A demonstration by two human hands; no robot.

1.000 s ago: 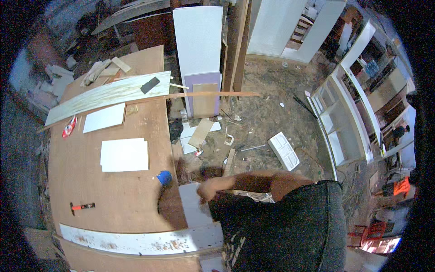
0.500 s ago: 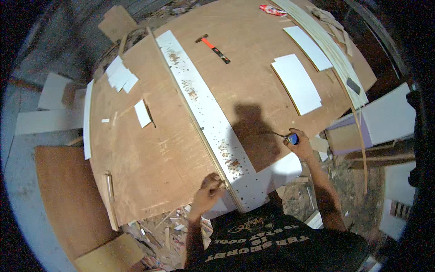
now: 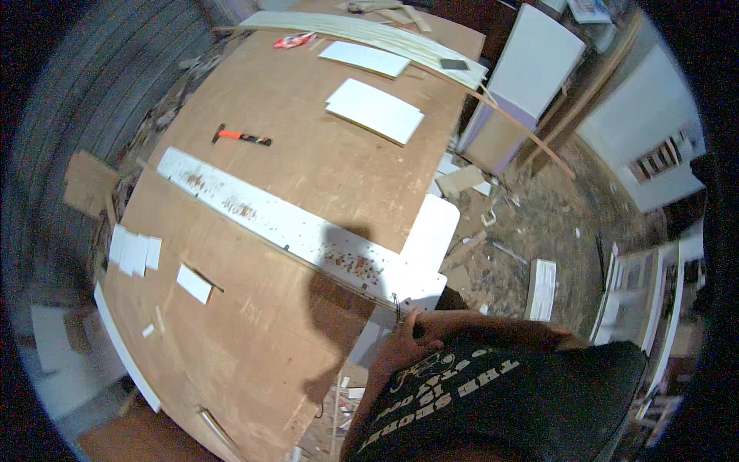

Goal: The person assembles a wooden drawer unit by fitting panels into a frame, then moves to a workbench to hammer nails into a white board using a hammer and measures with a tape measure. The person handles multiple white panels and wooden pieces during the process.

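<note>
The two hands point(image 3: 404, 340) are close together by one end of the long white board point(image 3: 269, 216), which pokes past the edge of the table point(image 3: 254, 331). Whether they grip anything, nobody can tell. Leaning on that end could tip it.

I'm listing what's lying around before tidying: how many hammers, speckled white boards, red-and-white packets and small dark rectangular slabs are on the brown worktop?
Hammer: 1
Speckled white board: 1
Red-and-white packet: 1
Small dark slab: 1
Total: 4
</note>
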